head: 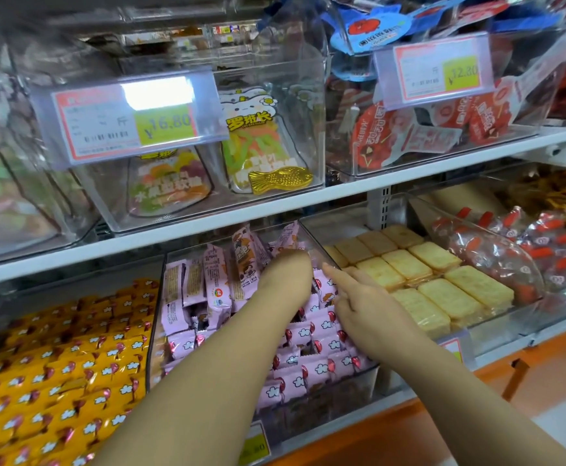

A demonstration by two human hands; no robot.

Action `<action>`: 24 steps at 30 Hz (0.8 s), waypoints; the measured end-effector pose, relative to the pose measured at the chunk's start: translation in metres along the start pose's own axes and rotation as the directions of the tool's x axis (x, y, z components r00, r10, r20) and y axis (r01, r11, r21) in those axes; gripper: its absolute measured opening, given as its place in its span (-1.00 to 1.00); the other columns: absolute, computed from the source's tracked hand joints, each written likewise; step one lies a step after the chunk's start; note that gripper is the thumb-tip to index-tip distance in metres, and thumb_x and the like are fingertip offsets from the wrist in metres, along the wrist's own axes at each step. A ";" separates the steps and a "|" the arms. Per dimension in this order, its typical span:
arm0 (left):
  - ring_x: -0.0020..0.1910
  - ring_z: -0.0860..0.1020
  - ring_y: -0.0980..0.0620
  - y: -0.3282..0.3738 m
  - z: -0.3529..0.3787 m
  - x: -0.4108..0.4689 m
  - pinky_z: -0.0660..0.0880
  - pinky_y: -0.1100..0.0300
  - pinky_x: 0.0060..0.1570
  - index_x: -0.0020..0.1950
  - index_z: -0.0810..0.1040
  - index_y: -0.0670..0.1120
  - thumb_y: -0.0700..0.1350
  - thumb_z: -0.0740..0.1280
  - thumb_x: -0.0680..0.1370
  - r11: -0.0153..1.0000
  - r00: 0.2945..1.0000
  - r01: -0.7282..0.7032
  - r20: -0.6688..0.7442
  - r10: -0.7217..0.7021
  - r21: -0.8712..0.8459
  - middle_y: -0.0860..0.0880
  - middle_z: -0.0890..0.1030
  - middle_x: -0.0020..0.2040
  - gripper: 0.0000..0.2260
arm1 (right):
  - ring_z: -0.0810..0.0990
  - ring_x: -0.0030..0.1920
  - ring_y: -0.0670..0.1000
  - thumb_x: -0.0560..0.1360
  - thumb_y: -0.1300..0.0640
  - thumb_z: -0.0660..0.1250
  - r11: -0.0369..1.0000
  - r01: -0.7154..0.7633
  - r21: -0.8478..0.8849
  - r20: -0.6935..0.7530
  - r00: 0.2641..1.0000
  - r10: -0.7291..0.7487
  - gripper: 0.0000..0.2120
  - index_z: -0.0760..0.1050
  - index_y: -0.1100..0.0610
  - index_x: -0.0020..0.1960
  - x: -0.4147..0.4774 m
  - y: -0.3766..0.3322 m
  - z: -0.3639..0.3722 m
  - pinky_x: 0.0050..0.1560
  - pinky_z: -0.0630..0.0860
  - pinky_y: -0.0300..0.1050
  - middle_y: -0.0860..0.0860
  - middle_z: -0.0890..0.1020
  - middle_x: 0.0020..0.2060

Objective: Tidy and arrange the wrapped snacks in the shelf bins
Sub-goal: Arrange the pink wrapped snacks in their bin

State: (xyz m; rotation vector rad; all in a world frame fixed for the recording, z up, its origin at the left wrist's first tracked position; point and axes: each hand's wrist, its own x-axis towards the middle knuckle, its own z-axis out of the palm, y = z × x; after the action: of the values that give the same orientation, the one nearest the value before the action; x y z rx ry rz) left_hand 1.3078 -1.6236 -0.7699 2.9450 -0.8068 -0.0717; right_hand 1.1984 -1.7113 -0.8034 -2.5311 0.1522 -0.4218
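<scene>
Left price tag (130, 121): 16.80; right price tag (438, 74): 32.80 (fine print blurred); candy bag (258, 146): 罗班长.

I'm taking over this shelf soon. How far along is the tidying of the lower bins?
Looks done: the biscuit packs lie in neat rows. In hand: the left hand and right hand are both among the pink snacks, front ones lined up, back ones standing jumbled. To do: those back packs; the yellow snacks look fairly orderly.
</scene>
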 end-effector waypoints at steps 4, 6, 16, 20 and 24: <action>0.01 0.55 -0.11 -0.002 0.000 -0.007 0.46 0.12 -0.10 0.15 0.51 -0.20 -0.34 0.24 0.53 0.999 0.999 -0.041 -0.006 0.040 -0.033 -0.17 0.54 0.04 -0.78 | 0.51 0.09 0.03 0.59 0.18 0.07 1.000 -0.010 0.012 -0.027 1.000 0.011 -0.57 0.28 -0.05 0.44 -0.001 -0.002 -0.001 0.08 0.49 -0.08 0.00 0.43 0.26; -0.05 0.52 -0.09 -0.004 -0.002 -0.013 0.42 0.14 -0.14 0.10 0.51 -0.20 -0.33 0.19 0.55 0.994 0.997 -0.072 -0.031 0.070 -0.076 -0.15 0.54 0.00 -0.82 | 0.52 0.07 0.02 0.60 0.16 0.09 1.000 -0.018 -0.024 -0.072 0.997 0.017 -0.60 0.34 -0.05 0.41 -0.002 -0.002 -0.002 0.05 0.50 -0.06 -0.02 0.45 0.25; 0.02 0.53 -0.02 -0.010 -0.013 -0.035 0.39 0.22 -0.03 0.14 0.56 -0.05 -0.23 0.20 0.61 0.918 0.981 -0.191 -0.106 0.164 -0.348 -0.05 0.58 0.04 -0.80 | 0.49 0.13 0.05 0.61 0.08 0.04 0.983 -0.093 -0.158 0.042 0.994 0.101 -0.62 0.36 -0.18 0.37 0.006 -0.003 0.000 0.03 0.46 -0.04 -0.03 0.40 0.20; 0.09 0.51 -0.05 -0.017 -0.002 -0.049 0.46 0.07 0.10 0.27 0.53 0.00 -0.33 0.20 0.56 0.909 0.922 -0.376 -0.166 0.349 -0.180 -0.06 0.57 0.13 -0.64 | 0.51 0.12 0.03 0.61 0.07 0.09 0.998 -0.059 -0.004 -0.056 0.997 0.059 -0.67 0.42 -0.08 0.34 -0.001 -0.002 -0.006 0.06 0.47 -0.03 -0.07 0.49 0.21; 0.10 0.52 -0.10 -0.024 0.012 -0.052 0.51 -0.03 -0.01 0.19 0.50 -0.10 -0.45 0.19 0.44 0.905 0.903 -0.425 -0.082 0.422 -0.021 -0.06 0.56 0.16 -0.59 | 0.58 -0.16 -0.04 0.57 0.06 0.20 0.989 -0.098 0.113 -0.097 0.989 0.109 -0.73 0.48 -0.06 0.25 -0.013 -0.002 -0.019 -0.16 0.48 -0.14 -0.06 0.65 -0.05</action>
State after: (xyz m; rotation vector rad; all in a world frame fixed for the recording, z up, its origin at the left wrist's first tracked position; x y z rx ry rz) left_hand 1.2740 -1.5774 -0.7833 2.6450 -1.3923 0.0546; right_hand 1.1798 -1.7170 -0.7904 -2.3843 0.2917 -0.5056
